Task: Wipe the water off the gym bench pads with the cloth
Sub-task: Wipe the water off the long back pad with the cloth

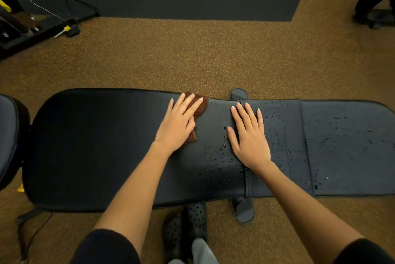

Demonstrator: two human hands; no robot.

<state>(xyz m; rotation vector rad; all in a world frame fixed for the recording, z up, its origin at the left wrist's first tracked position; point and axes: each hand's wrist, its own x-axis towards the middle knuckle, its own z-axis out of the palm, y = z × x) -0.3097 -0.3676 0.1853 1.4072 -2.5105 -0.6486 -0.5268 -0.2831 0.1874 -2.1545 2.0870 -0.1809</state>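
The left hand (178, 126) presses the brown cloth (199, 105) flat with straight fingers on the bench pad (96, 146), left of the flat right hand (249, 135), so drops beside that hand could get missed.

Most of the cloth (197, 105) lies hidden under the left hand (178, 123) — only its far edge and a near corner show. The surface (96, 146) runs off the picture's right edge. A padded seat (8, 135) at left is cut off — likewise the dark machine (25, 13) in the upper left corner.
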